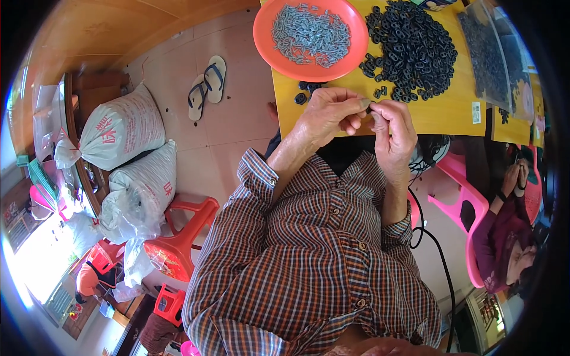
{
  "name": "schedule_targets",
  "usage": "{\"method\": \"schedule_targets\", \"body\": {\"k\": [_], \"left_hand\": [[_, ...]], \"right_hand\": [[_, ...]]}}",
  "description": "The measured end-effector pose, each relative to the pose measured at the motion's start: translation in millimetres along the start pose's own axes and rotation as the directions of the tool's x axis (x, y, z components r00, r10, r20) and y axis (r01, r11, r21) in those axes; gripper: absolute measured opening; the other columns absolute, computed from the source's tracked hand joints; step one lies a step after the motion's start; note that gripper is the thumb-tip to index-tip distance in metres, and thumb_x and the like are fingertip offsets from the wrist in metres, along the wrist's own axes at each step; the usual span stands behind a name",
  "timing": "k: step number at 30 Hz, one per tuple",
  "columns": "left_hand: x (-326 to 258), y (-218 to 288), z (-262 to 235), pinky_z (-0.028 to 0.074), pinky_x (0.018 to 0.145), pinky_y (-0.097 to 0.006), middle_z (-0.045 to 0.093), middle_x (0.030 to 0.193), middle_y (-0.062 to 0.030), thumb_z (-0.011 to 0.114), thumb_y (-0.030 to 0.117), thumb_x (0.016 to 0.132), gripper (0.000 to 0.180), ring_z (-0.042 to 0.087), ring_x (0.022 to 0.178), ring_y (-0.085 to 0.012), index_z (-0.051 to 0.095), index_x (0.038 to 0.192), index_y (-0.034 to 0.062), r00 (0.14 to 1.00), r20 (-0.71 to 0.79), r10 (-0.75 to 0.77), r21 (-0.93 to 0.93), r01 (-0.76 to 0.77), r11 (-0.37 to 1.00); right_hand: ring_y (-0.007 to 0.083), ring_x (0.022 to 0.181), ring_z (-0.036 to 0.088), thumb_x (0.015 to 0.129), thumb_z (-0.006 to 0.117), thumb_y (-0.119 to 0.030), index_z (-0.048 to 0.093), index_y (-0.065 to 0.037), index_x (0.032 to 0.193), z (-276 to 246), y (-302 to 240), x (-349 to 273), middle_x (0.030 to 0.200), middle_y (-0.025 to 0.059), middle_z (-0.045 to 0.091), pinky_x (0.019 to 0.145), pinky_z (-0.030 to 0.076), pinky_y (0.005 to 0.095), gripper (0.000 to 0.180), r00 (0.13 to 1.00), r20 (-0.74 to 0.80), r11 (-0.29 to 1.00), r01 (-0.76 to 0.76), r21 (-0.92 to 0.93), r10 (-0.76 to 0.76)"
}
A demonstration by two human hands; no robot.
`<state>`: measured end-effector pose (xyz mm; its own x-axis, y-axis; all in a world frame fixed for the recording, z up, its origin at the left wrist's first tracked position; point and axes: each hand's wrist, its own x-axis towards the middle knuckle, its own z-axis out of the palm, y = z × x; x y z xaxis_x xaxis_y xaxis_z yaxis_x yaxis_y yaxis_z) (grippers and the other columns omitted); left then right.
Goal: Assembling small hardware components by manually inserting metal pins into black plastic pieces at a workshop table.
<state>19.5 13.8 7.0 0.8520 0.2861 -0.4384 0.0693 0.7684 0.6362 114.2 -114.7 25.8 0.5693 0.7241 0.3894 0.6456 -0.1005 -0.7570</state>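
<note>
Nearest is the person's checked shirt [309, 255], its cuffs buttoned at the wrists. Beyond it the two hands meet at the counter's near edge: the left hand [332, 115] and the right hand [393, 127] pinch a small dark piece [369, 110] between their fingertips; its shape is mostly hidden. Just past them on the yellow counter [439, 118] lie a few loose black pieces [380, 92], with others by the left hand's knuckles. Farther on, an orange-red bowl [263, 38] holds many small grey pins [312, 35]; beside it, to the right, spreads a heap of black pieces [418, 50] with holes through them. Off to the left, on the floor, lie two sandals [206, 89]; a red stool [193, 207] stands near plump white sacks [127, 121].
</note>
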Motion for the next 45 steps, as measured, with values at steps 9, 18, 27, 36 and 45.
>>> {"method": "schedule_targets", "body": {"k": [9, 18, 27, 36, 45], "left_hand": [[0.8, -2.0, -4.5, 0.045, 0.048, -0.025, 0.064, 0.076, -0.008, 0.058, 0.009, 0.091, 0.017, 0.056, 0.056, -0.0119, 0.062, 0.099, -0.0062, 0.999, 0.043, -0.029, -0.132, 0.035, 0.991], [-5.8, 3.0, 9.3, 0.05, 0.049, -0.022, 0.064, 0.074, -0.0064, 0.06, 0.011, 0.091, 0.017, 0.058, 0.056, -0.0098, 0.063, 0.096, -0.0053, 1.0, 0.01, 0.027, 0.027, -0.027, 0.999], [-10.0, 0.3, 11.3, 0.051, 0.052, -0.021, 0.063, 0.073, -0.0056, 0.062, 0.01, 0.09, 0.018, 0.059, 0.059, -0.0075, 0.063, 0.098, -0.0066, 0.978, 0.016, 0.207, 0.243, -0.204, 0.948], [-14.7, 2.5, 9.9, 0.05, 0.051, -0.02, 0.062, 0.073, -0.0038, 0.061, 0.011, 0.09, 0.019, 0.057, 0.058, -0.0057, 0.062, 0.097, -0.0064, 0.973, -0.008, 0.229, 0.422, -0.204, 0.883], [-9.9, 22.8, -18.0, 0.049, 0.066, -0.032, 0.059, 0.088, -0.0081, 0.072, 0.007, 0.075, 0.015, 0.06, 0.077, -0.0224, 0.065, 0.088, 0.0039, 0.397, 0.276, 0.875, 0.943, -0.285, -0.169]], "right_hand": [[0.0112, 0.075, 0.059, 0.084, 0.06, 0.009, 0.063, 0.002, 0.103, -1.8, -3.5, 1.8, 0.097, 0.0095, 0.058, 0.06, 0.053, 0.0212, 0.02, 0.996, 0.036, 0.986, -0.082, 0.144, 0.078], [0.0079, 0.064, 0.055, 0.088, 0.061, 0.001, 0.062, 0.004, 0.1, -1.3, -3.0, -5.5, 0.087, 0.0046, 0.06, 0.056, 0.045, 0.02, 0.012, 0.926, -0.007, 0.826, -0.332, 0.455, 0.376], [0.0067, 0.054, 0.049, 0.091, 0.061, -0.009, 0.061, 0.003, 0.095, -4.9, -2.0, -5.4, 0.072, 0.0013, 0.058, 0.049, 0.037, 0.0193, 0.013, 0.791, 0.222, 0.506, -0.551, 0.663, 0.57], [0.0064, 0.055, 0.052, 0.092, 0.059, -0.01, 0.06, 0.002, 0.093, -4.6, -7.9, -5.5, 0.072, 0.001, 0.058, 0.051, 0.04, 0.0189, 0.012, 0.791, 0.225, 0.625, -0.593, 0.508, 0.569], [0.0054, 0.055, 0.051, 0.092, 0.059, -0.012, 0.06, 0.001, 0.091, -3.6, -8.3, -2.7, 0.07, -0.0002, 0.057, 0.052, 0.04, 0.0184, 0.013, 0.813, 0.235, 0.685, -0.578, 0.444, 0.533]]}}
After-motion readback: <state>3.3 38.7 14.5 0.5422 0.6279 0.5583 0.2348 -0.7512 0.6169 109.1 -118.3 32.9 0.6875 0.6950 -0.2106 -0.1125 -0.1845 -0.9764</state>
